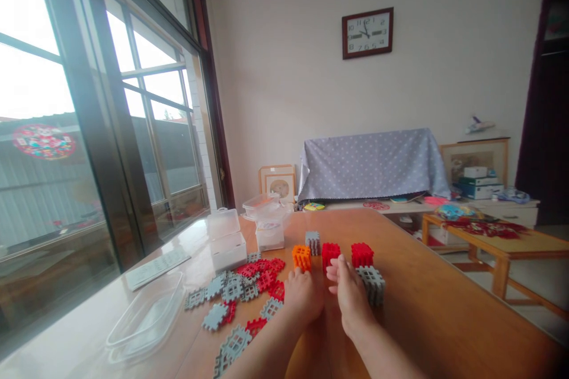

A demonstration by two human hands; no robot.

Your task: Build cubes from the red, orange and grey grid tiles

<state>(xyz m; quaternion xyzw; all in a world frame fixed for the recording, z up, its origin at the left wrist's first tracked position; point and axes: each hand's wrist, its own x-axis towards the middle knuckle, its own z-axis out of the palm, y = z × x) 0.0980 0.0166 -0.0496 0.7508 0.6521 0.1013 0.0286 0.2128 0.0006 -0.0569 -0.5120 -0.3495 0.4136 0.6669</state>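
Note:
Both of my hands rest on the wooden table [435, 302] among assembled block cubes. My left hand [303, 293] lies curled just behind an orange cube [302, 257]; whether it holds anything I cannot make out. My right hand [349, 290] reaches forward with fingers together, fingertips at a red cube [330, 253]. A grey cube [372, 283] stands against my right hand's outer side. A second red cube [362, 254] and a small grey cube [313, 241] sit just beyond.
Loose grey and red flat pieces [249, 290] are scattered left of my hands. Clear plastic boxes [227, 243] and a clear lid [146, 317] lie further left, near a paper sheet [156, 266]. A window runs along the left; a low table [502, 243] stands to the right.

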